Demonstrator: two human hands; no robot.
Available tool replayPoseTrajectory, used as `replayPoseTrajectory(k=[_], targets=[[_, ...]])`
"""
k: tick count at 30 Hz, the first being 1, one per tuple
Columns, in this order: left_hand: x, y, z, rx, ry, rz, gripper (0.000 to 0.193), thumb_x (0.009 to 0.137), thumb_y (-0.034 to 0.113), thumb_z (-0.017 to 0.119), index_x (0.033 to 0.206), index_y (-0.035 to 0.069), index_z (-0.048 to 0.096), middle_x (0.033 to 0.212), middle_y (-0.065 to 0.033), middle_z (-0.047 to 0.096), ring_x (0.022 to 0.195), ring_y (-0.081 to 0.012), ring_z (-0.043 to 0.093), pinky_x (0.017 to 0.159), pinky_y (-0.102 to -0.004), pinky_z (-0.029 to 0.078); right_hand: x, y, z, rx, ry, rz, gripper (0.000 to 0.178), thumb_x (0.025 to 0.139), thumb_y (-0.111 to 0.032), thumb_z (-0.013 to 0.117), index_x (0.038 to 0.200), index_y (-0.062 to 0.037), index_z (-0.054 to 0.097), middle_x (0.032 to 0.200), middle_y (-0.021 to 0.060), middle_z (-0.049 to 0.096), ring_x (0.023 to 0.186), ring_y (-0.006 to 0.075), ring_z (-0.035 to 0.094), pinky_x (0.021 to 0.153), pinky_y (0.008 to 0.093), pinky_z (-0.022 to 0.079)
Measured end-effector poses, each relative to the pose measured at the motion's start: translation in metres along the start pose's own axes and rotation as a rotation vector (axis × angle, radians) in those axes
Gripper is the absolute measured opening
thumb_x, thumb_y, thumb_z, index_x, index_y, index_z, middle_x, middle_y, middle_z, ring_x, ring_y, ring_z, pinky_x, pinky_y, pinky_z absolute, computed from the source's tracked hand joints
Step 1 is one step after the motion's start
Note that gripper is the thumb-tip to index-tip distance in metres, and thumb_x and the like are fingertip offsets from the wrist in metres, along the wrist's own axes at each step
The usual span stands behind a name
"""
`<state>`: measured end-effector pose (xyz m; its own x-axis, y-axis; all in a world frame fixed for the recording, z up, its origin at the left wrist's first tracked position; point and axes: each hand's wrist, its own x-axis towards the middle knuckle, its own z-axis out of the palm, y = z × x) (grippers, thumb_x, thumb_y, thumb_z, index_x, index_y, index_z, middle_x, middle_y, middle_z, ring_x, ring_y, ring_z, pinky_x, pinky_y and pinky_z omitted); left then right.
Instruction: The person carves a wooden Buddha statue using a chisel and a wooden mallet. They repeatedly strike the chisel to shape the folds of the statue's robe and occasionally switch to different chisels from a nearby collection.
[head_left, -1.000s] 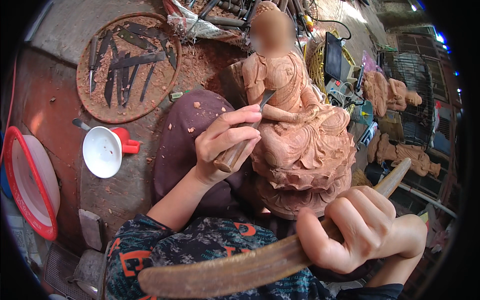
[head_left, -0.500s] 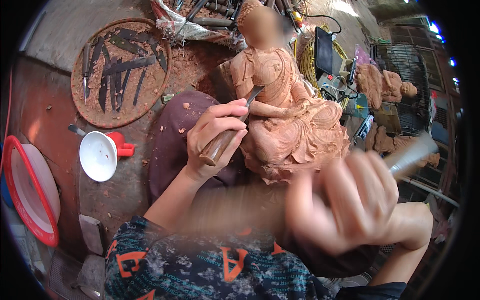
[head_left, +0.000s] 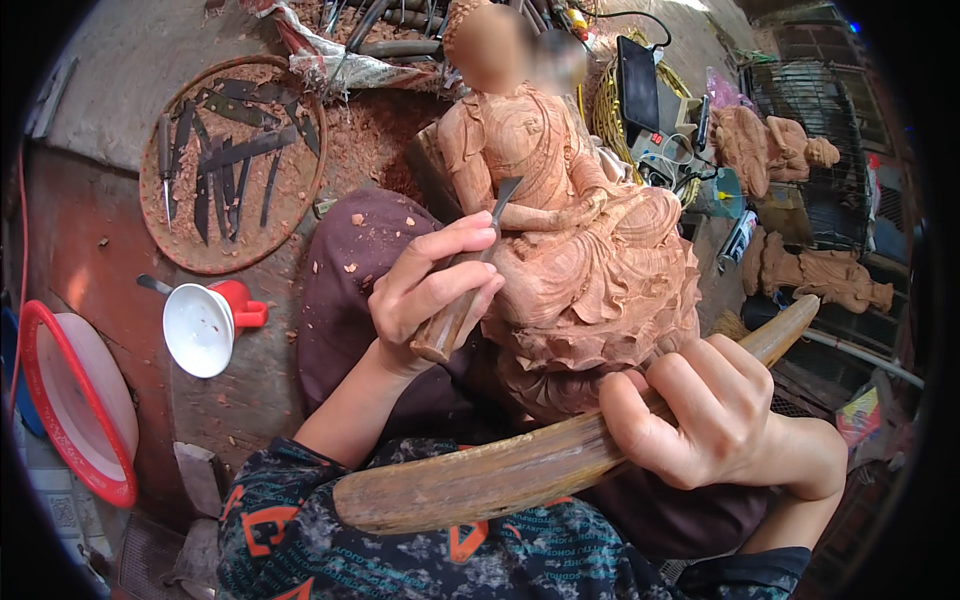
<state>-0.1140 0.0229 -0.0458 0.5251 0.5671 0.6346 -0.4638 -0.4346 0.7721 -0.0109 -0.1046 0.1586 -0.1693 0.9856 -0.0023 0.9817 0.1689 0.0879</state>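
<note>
A reddish-brown carved wooden statue of a seated robed figure [head_left: 590, 250] stands in front of me, leaning slightly back. My left hand [head_left: 435, 285] grips the wooden handle of a carving chisel [head_left: 448, 320], whose dark blade points up at the statue's forearm. Whether the blade tip touches the wood I cannot tell. In my right hand [head_left: 700, 410] is a long, slightly curved wooden mallet [head_left: 490, 475], held near its thin end. Its thick end reaches left across my lap, below the chisel handle and apart from it.
At the left a round woven tray [head_left: 235, 265] holds several dark blades and wood chips. Below it are a red and white cup [head_left: 197, 330] and a red-rimmed basin [head_left: 80, 400]. More carved figures [head_left: 765, 155] lie at the right, near a dark tablet [head_left: 640, 95] and coiled yellow cable [head_left: 608, 110].
The mallet and my right hand, blurred before, now show sharply, with the mallet's thick end lower. My left hand keeps the chisel at nearly the same spot. The view has shifted slightly.
</note>
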Motion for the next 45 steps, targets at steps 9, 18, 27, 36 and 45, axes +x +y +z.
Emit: replayPoseTrajectory(k=[9,18,27,36,45], targets=[[0.002,-0.002,0.002,0.023,0.049,-0.026,0.023,0.073,-0.003,0.073,0.092,0.002,0.060,0.103,-0.0196,0.062,0.098,-0.0351,0.064,0.082,-0.0385,0.055,-0.007,0.004,0.005,0.030,0.047,0.000,0.027,0.054,-0.018,0.059,0.080,-0.0144,0.060,0.057,-0.0032,0.028,0.046,0.0087,0.032,0.040,0.0223,0.022],[0.008,0.000,-0.001,0.012,0.056,-0.074,0.022,0.073,-0.003,0.073,0.090,0.002,0.061,0.103,-0.0174,0.063,0.098,-0.0319,0.065,0.083,-0.0356,0.055,-0.006,0.005,0.003,0.102,0.125,0.032,0.028,0.054,-0.011,0.061,0.082,-0.0118,0.060,0.056,-0.0033,0.033,0.045,0.0091,0.033,0.039,0.0224,0.022],[0.025,0.013,0.004,0.145,-0.035,-0.103,0.023,0.072,-0.004,0.073,0.091,0.002,0.061,0.102,-0.0150,0.062,0.098,-0.0297,0.065,0.083,-0.0337,0.055,-0.011,0.017,-0.009,-0.057,0.089,0.084,0.030,0.055,0.002,0.064,0.083,-0.0022,0.058,0.059,0.0010,0.038,0.044,0.0120,0.035,0.038,0.0250,0.025],[0.030,0.022,0.010,0.240,-0.070,-0.114,0.022,0.073,-0.005,0.072,0.091,0.001,0.061,0.102,-0.0156,0.062,0.096,-0.0299,0.064,0.083,-0.0348,0.054,-0.033,0.029,0.000,-0.167,0.100,0.152,0.030,0.055,-0.006,0.061,0.085,-0.0034,0.057,0.057,0.0001,0.038,0.044,0.0122,0.037,0.038,0.0243,0.026],[0.030,0.016,0.004,0.159,-0.069,-0.144,0.022,0.073,-0.006,0.071,0.092,-0.001,0.059,0.103,-0.0188,0.062,0.101,-0.0322,0.063,0.087,-0.0370,0.052,-0.055,0.035,0.030,-0.109,0.187,0.272,0.018,0.064,-0.016,0.062,0.082,-0.0127,0.058,0.059,-0.0016,0.037,0.050,0.0117,0.041,0.044,0.0244,0.031]])
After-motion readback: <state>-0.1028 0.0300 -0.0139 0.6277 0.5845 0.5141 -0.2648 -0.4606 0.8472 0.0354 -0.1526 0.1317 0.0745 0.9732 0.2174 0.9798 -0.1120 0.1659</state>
